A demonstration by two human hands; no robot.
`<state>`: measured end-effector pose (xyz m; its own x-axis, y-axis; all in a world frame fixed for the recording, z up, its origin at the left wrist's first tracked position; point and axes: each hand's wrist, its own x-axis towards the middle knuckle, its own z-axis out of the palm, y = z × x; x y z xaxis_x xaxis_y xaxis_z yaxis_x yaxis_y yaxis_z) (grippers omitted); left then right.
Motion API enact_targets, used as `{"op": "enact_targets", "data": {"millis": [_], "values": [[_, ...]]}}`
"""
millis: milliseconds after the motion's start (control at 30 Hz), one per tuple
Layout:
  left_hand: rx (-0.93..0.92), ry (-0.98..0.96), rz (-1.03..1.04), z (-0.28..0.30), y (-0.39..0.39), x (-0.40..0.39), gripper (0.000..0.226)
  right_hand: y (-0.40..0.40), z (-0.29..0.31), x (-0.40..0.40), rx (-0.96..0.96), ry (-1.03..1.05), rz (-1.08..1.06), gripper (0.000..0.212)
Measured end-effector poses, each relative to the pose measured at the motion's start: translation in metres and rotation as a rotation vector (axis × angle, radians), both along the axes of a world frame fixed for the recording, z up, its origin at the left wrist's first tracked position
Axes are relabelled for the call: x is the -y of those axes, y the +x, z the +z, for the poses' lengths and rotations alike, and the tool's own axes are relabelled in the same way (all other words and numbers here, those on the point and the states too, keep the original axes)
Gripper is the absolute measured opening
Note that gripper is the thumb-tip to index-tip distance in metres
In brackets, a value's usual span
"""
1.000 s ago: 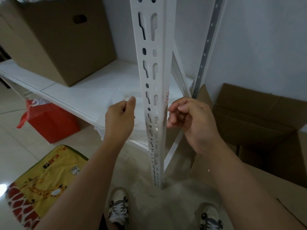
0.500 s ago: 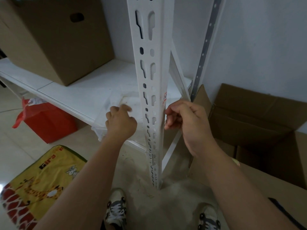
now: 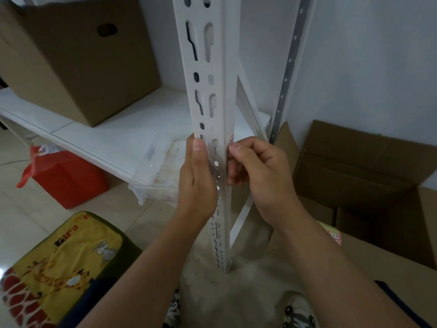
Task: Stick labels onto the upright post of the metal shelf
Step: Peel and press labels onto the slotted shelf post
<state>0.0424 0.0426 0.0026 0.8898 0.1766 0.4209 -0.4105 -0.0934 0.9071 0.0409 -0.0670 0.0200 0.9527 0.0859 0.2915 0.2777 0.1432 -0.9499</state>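
Observation:
The white slotted upright post (image 3: 205,91) of the metal shelf rises through the middle of the view. My left hand (image 3: 196,181) holds its left edge, thumb laid flat on the front face and fingers hidden behind it. My right hand (image 3: 257,171) is at the post's right edge with curled fingers, pinching a small label (image 3: 231,138) with red print against the right face. Only the label's top shows above my fingertips.
A large cardboard box (image 3: 78,62) stands on the white shelf board (image 3: 99,138), with a clear plastic bag (image 3: 160,171) near the post. A red bag (image 3: 68,178) and yellow mat (image 3: 59,263) lie at the left. Open cardboard boxes (image 3: 354,174) stand right, beside the grey rear post (image 3: 286,74).
My left hand has moved right from the plastic bag on the shelf to the post and taken hold of it. My right hand has stayed at the post's right edge.

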Motion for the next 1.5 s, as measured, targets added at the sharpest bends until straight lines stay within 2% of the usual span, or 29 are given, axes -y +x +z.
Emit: {"op": "enact_targets", "data": {"millis": [167, 233, 467, 600, 700, 833, 1033, 1300, 1500], "values": [[-0.026, 0.047, -0.091, -0.002, 0.003, -0.005, 0.089, 0.001, 0.004, -0.001, -0.092, 0.067, 0.12, 0.032], [-0.033, 0.03, -0.114, -0.002, 0.003, -0.005, 0.094, 0.003, 0.005, -0.003, -0.147, 0.136, 0.174, 0.034], [-0.038, 0.049, -0.07, 0.0, 0.003, -0.004, 0.073, 0.006, 0.007, -0.003, -0.197, 0.155, 0.186, 0.036], [-0.083, 0.06, -0.08, -0.001, 0.004, -0.004, 0.079, 0.006, 0.003, -0.004, -0.187, 0.177, 0.191, 0.035], [-0.065, 0.072, -0.048, -0.001, 0.003, -0.005, 0.053, 0.007, 0.001, -0.001, -0.155, 0.15, 0.205, 0.033], [-0.062, 0.13, -0.059, 0.003, -0.001, -0.006, 0.034, 0.01, -0.004, 0.004, 0.002, -0.059, 0.092, 0.031], [-0.027, 0.156, -0.09, 0.004, 0.001, -0.011, 0.032, 0.012, -0.006, 0.009, 0.128, -0.157, 0.091, 0.023], [-0.046, 0.121, -0.08, 0.003, 0.001, -0.008, 0.038, 0.009, -0.008, 0.015, 0.243, -0.45, -0.006, 0.019], [-0.048, 0.119, -0.053, 0.002, 0.001, -0.005, 0.035, 0.008, -0.006, 0.016, 0.216, -0.415, 0.017, 0.017]]}}
